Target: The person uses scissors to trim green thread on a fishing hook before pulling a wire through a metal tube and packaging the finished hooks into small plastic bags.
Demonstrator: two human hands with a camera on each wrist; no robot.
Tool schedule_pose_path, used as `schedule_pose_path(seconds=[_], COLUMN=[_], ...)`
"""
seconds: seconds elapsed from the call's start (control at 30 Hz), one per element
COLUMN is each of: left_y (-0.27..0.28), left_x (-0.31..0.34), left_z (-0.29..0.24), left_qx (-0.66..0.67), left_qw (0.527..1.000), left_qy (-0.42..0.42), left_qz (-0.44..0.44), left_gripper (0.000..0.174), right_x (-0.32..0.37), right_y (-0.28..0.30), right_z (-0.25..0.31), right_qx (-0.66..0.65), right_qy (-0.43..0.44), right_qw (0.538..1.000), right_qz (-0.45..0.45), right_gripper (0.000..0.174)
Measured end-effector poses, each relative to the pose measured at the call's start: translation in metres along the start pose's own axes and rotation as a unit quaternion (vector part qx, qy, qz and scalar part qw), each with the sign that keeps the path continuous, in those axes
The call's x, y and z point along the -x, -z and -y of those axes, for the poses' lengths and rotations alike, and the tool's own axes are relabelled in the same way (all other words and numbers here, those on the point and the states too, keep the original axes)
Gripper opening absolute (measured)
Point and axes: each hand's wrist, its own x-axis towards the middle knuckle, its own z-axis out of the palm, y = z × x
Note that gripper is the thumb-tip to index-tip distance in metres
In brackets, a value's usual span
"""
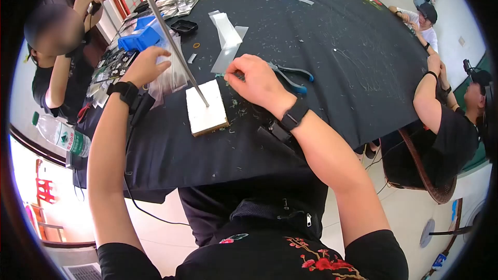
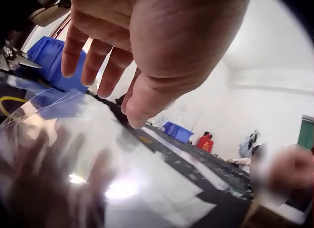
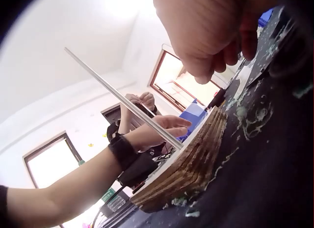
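My left hand (image 1: 148,66) hovers over clear plastic bags (image 1: 171,75), fingers spread and slightly bent; in the left wrist view the hand (image 2: 162,51) holds nothing above the shiny plastic (image 2: 98,164). To the right, my right hand (image 1: 258,82) is beside green scraps near the pliers (image 1: 290,75), its fingers curled; in the right wrist view that hand (image 3: 211,37) shows nothing in its grasp. Between the hands a metal rod (image 1: 176,52) rises at a tilt from a white-topped block (image 1: 207,116), whose layered brown side (image 3: 191,169) shows in the right wrist view.
Translucent strips (image 1: 227,41) lie beyond the right hand. A blue bin (image 1: 140,39), a black tray (image 1: 184,27) and packets (image 1: 111,67) are at the left. A water bottle (image 1: 62,135) stands at the left edge. Other people sit around the black-covered table (image 1: 332,36).
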Motion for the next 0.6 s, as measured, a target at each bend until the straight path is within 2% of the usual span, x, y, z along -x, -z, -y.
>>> schedule_pose_path(seconds=[0.1,0.17,0.27,0.3,0.37,0.5,0.6], left_y=[0.026,0.035,0.040,0.037,0.018,-0.021,-0.031], left_x=[0.024,0.042,0.062,0.062,0.057,0.037,0.037], left_z=[-0.048,-0.067,-0.094,-0.099,-0.103,-0.100,-0.098], left_qx=[0.075,0.081,0.212,0.210,0.352,0.465,0.489], left_qw=[0.996,0.996,0.972,0.972,0.920,0.855,0.839], left_qy=[0.004,0.000,0.060,0.061,0.108,0.113,0.141], left_qz=[-0.043,-0.049,-0.080,-0.081,-0.137,-0.200,-0.192], left_gripper=[0.027,0.026,0.020,0.020,0.019,0.019,0.018], right_x=[0.000,0.001,0.001,0.000,0.001,0.004,0.004], right_y=[0.002,0.002,0.000,-0.001,-0.001,0.002,0.006], right_z=[0.000,-0.001,-0.001,-0.001,-0.001,-0.006,-0.006], right_qx=[0.002,0.010,-0.001,-0.002,-0.005,0.007,0.033], right_qy=[-0.016,-0.007,-0.023,-0.020,-0.019,-0.048,-0.047], right_qw=[1.000,1.000,1.000,1.000,1.000,0.999,0.998], right_qz=[0.000,-0.007,-0.008,-0.008,-0.020,-0.012,-0.028], right_gripper=[0.006,0.007,0.008,0.008,0.009,0.009,0.009])
